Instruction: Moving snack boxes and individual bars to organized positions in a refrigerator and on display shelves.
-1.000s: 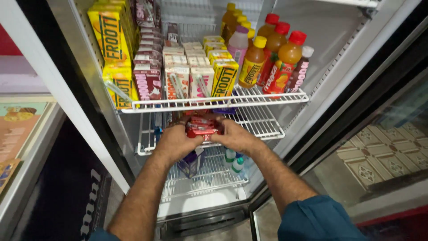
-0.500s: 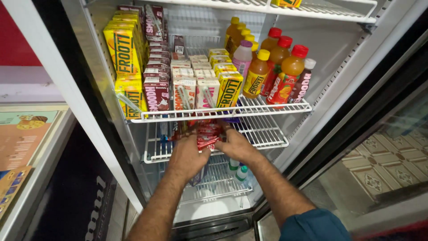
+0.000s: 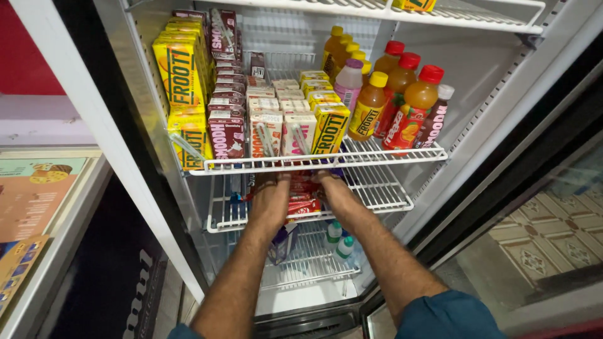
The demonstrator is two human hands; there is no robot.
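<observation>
Red foil snack packets [image 3: 301, 194], stacked in a small bunch on the middle wire shelf [image 3: 383, 194] at frame centre, look light, thin and crinkly, likely slick and easily crushed, so they are best pinched by the flat sides of the stack. Left hand [image 3: 269, 202] presses palm-in against the stack's left flank, fingers curled forward under the upper wire shelf [image 3: 389, 154]; right hand [image 3: 334, 191] mirrors it on the right flank, both forearms reaching up from the lower frame, wrists straight.
</observation>
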